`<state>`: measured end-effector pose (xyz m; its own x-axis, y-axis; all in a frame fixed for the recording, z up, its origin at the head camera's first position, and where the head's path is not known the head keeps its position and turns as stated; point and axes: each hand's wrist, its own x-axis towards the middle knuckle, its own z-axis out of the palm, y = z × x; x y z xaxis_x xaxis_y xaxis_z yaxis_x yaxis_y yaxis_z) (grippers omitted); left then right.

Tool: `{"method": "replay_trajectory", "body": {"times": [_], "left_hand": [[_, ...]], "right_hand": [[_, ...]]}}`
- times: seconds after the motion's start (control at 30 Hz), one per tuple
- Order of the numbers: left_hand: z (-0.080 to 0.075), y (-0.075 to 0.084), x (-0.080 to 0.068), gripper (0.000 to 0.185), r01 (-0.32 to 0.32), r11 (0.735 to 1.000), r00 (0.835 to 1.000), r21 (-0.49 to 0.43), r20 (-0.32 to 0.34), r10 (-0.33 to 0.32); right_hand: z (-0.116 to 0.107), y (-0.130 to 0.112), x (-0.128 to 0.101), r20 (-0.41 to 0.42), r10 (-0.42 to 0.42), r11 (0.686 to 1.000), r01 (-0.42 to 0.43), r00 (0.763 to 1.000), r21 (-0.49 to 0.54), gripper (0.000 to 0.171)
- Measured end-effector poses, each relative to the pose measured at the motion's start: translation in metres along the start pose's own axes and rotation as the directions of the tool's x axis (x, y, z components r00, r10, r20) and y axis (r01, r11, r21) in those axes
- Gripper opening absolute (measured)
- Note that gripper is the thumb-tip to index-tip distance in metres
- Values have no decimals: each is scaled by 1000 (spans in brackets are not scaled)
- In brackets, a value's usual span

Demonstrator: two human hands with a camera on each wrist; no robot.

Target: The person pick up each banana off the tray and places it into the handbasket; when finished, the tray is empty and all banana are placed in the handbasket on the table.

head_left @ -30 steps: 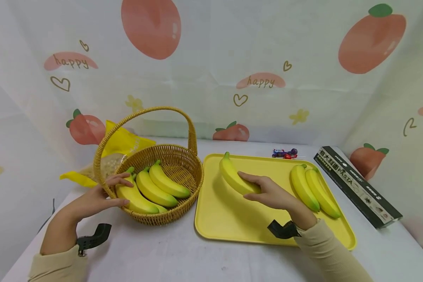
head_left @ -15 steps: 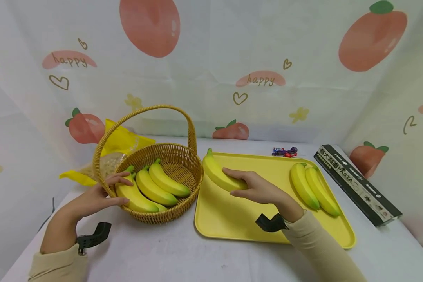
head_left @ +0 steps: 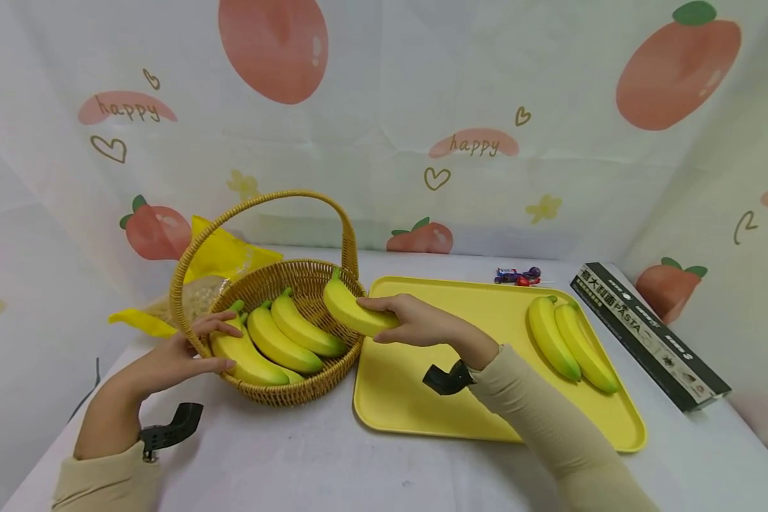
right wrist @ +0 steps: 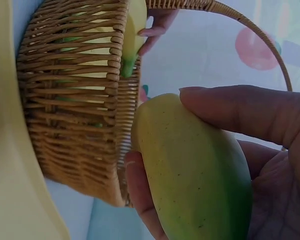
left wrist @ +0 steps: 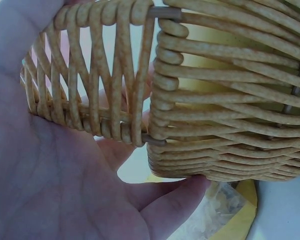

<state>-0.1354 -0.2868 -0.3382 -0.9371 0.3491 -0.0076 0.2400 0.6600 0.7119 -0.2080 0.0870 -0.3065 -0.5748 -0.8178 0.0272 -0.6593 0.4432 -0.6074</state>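
My right hand (head_left: 422, 321) pinches a yellow banana (head_left: 352, 307) with green ends, thumb on one side and fingers on the other. The banana hangs over the right rim of the wicker basket (head_left: 281, 395), stem pointing up and back; the right wrist view shows its green end (right wrist: 197, 170) close up. Several bananas (head_left: 280, 343) lie in the basket's left half. My left hand (head_left: 169, 366) holds the basket's left side where the arched handle joins the rim, its fingers reaching over a banana (head_left: 243, 359). The left wrist view shows the woven handle base (left wrist: 97, 75) against the palm.
A yellow tray (head_left: 422, 398) right of the basket bears two bananas (head_left: 553, 338) at its right end. Behind it lie wrapped lollipops (head_left: 517, 276); at the right, a black pasta box (head_left: 646, 334). A yellow bag (head_left: 230, 252) sits behind the basket. A printed cloth hangs behind.
My right hand has carried the banana leftward from above the tray to over the basket's right rim. The left hand and the basket have stayed in place.
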Motion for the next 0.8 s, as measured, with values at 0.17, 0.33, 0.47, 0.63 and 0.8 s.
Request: {"method": "replay_trajectory", "body": {"times": [0.17,0.33,0.47,0.63,0.8], "left_hand": [[-1,1,-1,39,6,1000,1000,2,1,-6],[0,1,0,39,5,1000,1000,5,4,-5],[0,1,1,38,0,1000,1000,11,4,0],[0,0,0,38,-3,1000,1000,8,8,3],[0,0,-1,39,9,1000,1000,-3,14,-9]], "right_hand": [[-1,-8,28,70,13,1000,-12,997,-12,58],[5,-13,56,152,45,999,-46,987,7,59],[11,-20,74,216,29,1000,-28,976,-6,58],[17,-31,93,269,29,998,-15,963,-54,58],[25,-39,109,308,64,997,-45,949,-70,60]]}}
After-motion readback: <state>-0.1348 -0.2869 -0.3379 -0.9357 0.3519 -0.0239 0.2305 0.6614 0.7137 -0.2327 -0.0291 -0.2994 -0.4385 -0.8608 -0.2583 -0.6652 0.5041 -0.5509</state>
